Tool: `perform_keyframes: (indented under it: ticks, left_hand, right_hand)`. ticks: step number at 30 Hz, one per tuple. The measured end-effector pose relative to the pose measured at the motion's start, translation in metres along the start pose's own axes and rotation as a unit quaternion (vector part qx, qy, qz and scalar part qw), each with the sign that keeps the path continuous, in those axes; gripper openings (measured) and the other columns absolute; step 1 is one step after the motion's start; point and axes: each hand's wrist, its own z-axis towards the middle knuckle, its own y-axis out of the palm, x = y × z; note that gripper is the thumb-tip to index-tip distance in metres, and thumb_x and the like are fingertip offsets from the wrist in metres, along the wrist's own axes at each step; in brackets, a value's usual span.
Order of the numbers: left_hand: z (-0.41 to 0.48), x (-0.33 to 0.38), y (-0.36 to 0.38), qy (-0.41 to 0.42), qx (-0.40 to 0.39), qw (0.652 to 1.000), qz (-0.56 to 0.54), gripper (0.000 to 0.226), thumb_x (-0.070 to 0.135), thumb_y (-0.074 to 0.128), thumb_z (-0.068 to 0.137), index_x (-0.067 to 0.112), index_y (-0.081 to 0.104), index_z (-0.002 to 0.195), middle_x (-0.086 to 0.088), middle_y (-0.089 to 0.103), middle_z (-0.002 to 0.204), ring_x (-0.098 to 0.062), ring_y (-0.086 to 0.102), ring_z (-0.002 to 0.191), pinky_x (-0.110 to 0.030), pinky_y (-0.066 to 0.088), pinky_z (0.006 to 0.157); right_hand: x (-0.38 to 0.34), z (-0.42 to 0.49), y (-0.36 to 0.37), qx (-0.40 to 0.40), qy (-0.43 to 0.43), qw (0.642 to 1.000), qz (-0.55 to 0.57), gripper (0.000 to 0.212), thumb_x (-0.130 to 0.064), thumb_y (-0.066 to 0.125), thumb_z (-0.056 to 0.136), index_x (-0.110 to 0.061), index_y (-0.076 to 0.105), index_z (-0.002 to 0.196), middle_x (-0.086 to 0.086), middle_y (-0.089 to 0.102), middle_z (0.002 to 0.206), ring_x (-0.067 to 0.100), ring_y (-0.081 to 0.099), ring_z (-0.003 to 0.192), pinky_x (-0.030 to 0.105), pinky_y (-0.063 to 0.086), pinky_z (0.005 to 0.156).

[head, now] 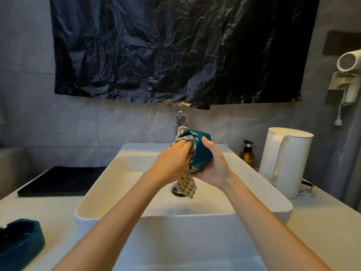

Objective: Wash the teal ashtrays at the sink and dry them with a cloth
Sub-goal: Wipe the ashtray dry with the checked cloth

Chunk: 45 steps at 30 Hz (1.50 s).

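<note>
Centre of frame, above the white sink [93, 202]: one teal ashtray [201, 153] is held tilted on its side, opening facing left.

- Right hand [212, 167]: fingers and thumb curl round the outer wall of the ashtray and grip it from the right and below.
- Left hand [172, 161]: fingers are closed on a beige waffle-weave cloth [187, 182] and press it into the opening of the ashtray. The free end of the cloth hangs down over the drain [176, 190].

A second teal ashtray [21, 241] rests upright on the counter at the lower left of the frame, well apart from the hands.

Other items:
- Chrome faucet [180, 124], directly behind the held ashtray.
- Black tray [62, 180], on the counter left of the sink.
- Amber pump bottle [247, 154] and white kettle [287, 159], right of the sink.
- Black plastic sheet [175, 49], across the upper wall.
</note>
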Motion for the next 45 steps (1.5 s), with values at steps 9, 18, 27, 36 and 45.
perform_keyframes:
  ticks: [9, 18, 27, 36, 45]
  left_hand:
    - [-0.027, 0.017, -0.016, -0.043, -0.076, 0.965, -0.248, 0.034, 0.037, 0.036, 0.100, 0.009, 0.055, 0.098, -0.007, 0.059, 0.102, -0.021, 0.055, 0.096, -0.035, 0.045, 0.082]
    - [-0.062, 0.003, -0.083, -0.120, 0.128, 0.840, -0.514, 0.021, 0.009, 0.060, 0.090, 0.012, 0.060, 0.110, -0.006, 0.072, 0.095, -0.017, 0.068, 0.088, -0.028, 0.055, 0.076]
    - [-0.164, -0.022, -0.126, -0.180, -0.007, 0.958, -0.221, 0.015, 0.018, 0.066, 0.087, 0.030, 0.066, 0.096, 0.010, 0.072, 0.089, -0.001, 0.067, 0.082, -0.018, 0.052, 0.076]
    - [-0.261, -0.035, -0.092, -0.275, -0.272, 0.922, 0.030, 0.060, 0.075, 0.059, 0.066, 0.025, 0.068, 0.096, 0.011, 0.067, 0.096, -0.008, 0.062, 0.087, -0.027, 0.052, 0.076]
    - [-0.267, -0.024, -0.128, -0.347, 0.085, 0.878, -0.319, 0.042, 0.052, 0.042, 0.091, 0.040, 0.042, 0.131, 0.009, 0.064, 0.109, -0.013, 0.065, 0.094, -0.033, 0.057, 0.078]
  right_hand:
    - [-0.002, -0.014, 0.005, -0.023, -0.036, 0.999, -0.012, 0.045, -0.042, 0.059, 0.082, -0.016, 0.064, 0.119, 0.013, 0.067, 0.110, 0.028, 0.061, 0.105, 0.040, 0.051, 0.089]
    - [-0.007, -0.036, 0.044, -0.015, -0.078, 0.997, 0.010, 0.027, -0.040, 0.063, 0.080, -0.023, 0.073, 0.099, 0.010, 0.065, 0.105, 0.026, 0.053, 0.104, 0.042, 0.041, 0.091]
    - [0.010, -0.074, 0.081, -0.082, -0.047, 0.995, 0.018, 0.027, -0.043, 0.063, 0.078, -0.023, 0.075, 0.093, 0.009, 0.067, 0.101, 0.025, 0.053, 0.098, 0.035, 0.044, 0.075]
    - [0.051, -0.101, 0.112, -0.150, 0.007, 0.989, 0.012, 0.031, -0.045, 0.069, 0.072, -0.022, 0.075, 0.091, 0.007, 0.069, 0.097, 0.024, 0.063, 0.085, 0.034, 0.049, 0.064]
    - [0.087, -0.109, 0.147, -0.228, 0.073, 0.970, -0.036, 0.050, -0.052, 0.076, 0.065, -0.022, 0.071, 0.104, 0.010, 0.066, 0.109, 0.027, 0.064, 0.092, 0.034, 0.048, 0.066]
